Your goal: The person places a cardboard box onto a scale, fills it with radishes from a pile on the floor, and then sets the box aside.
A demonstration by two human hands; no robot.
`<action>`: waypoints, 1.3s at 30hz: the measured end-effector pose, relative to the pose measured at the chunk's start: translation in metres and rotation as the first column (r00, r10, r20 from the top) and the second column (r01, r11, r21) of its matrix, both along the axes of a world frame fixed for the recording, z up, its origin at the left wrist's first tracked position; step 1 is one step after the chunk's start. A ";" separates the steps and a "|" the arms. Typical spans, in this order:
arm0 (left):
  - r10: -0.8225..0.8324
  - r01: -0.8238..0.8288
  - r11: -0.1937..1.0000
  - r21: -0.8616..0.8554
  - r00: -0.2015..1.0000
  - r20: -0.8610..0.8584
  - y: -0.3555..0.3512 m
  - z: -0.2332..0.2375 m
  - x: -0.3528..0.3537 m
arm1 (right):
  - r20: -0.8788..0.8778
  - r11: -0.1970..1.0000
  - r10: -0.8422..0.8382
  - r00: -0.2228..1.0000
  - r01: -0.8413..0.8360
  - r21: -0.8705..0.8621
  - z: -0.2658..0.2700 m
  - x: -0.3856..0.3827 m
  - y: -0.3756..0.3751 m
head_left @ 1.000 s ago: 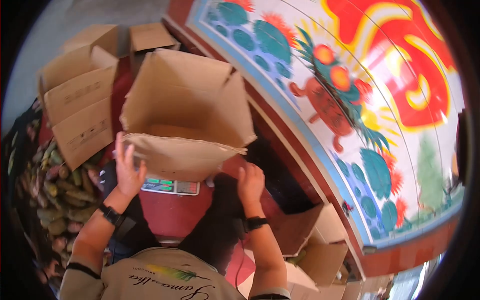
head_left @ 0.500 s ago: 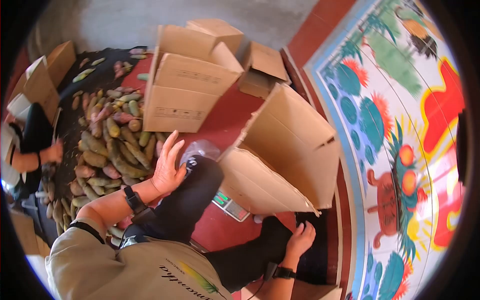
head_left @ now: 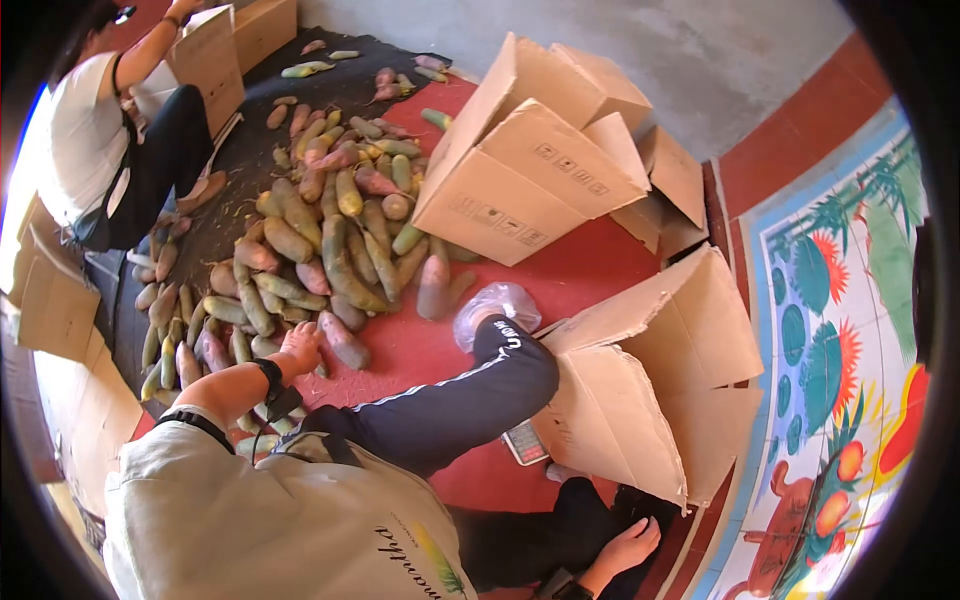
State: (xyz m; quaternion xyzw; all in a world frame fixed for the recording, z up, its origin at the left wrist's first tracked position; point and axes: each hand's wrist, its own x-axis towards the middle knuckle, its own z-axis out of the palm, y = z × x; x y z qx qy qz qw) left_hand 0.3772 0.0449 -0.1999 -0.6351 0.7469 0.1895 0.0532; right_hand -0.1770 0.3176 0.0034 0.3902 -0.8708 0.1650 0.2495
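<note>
Head view: a second ago both hands were set on the open brown cardboard box [head_left: 640,420]. Since then the view has been swung toward 10 o'clock and the hands have been drawn well apart. The left hand [head_left: 300,346] is now stretched to the near edge of the heap of elongated green, yellow and pink fruits [head_left: 310,230] and is laid beside a pinkish elongated fruit [head_left: 345,340]; whether the fingers are closed on anything cannot be told. The right hand [head_left: 632,546] is lowered at 5 o'clock, fingers spread, nothing held, just below the box. The work is judged to have passed from the box to the heap. The box is left on a small grey scale with a green display [head_left: 525,442] at 4 o'clock. Between heap and box lies the person's own bent leg in dark trousers [head_left: 450,400], its foot in a clear plastic cover [head_left: 497,303]. Closed brown cartons [head_left: 520,180] are stacked at 12 o'clock. A co-worker in a white top [head_left: 85,140] is seated at 10 o'clock
</note>
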 end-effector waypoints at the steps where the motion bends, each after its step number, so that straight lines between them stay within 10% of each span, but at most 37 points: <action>1: 0.031 -0.036 0.996 0.077 0.998 0.063 0.005 -0.003 0.011 | -0.018 0.999 -0.027 0.999 0.027 0.016 0.002 0.001 0.000; 18: 0.463 -0.543 0.710 0.448 0.840 0.284 0.063 -0.017 0.085 | -0.080 0.984 -0.039 0.996 0.053 0.170 0.009 0.001 0.000; 39: 0.515 -0.580 0.810 0.093 0.778 0.360 -0.005 -0.052 0.092 | -0.242 0.963 0.042 0.969 0.025 0.268 0.023 0.026 -0.023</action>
